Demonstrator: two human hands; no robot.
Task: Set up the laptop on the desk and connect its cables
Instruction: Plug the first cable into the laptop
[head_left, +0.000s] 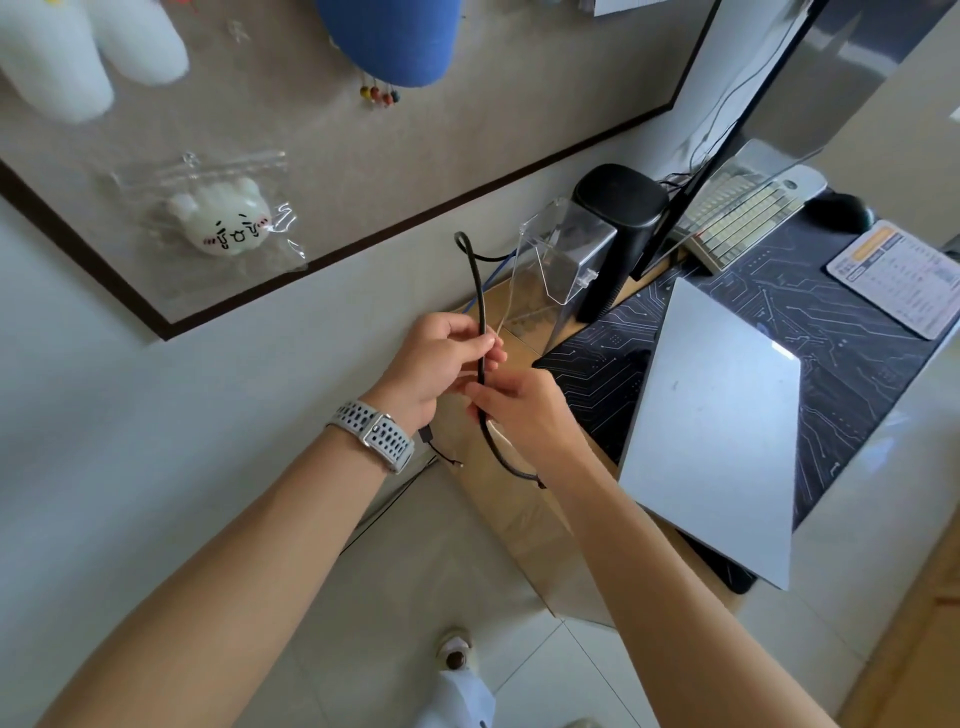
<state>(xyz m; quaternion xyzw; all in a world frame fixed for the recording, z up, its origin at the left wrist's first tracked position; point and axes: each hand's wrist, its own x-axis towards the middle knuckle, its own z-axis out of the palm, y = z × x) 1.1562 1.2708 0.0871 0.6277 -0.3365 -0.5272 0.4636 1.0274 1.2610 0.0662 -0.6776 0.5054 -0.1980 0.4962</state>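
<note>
Soft, even daylight fills the scene, apparently from the right, where a bright patch of glare sits on the closed laptop lid (717, 415) and pale reflections wash the monitor (769, 78). Shadows are faint and diffuse, the clearest a soft one under the forearms on the wall and floor. The wide-angle lens bends and tilts straight lines such as the pinboard frame (363, 249) toward the edges, and the plush toys (78, 52) at the top corner look smeared and soft.

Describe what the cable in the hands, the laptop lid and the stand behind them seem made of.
Cable: apparently braided black sheath, matte with fine texture. Laptop lid: probably silver metal, smooth satin with soft glare. Stand: clear acrylic or similar plastic, see-through with bright edges.
</note>
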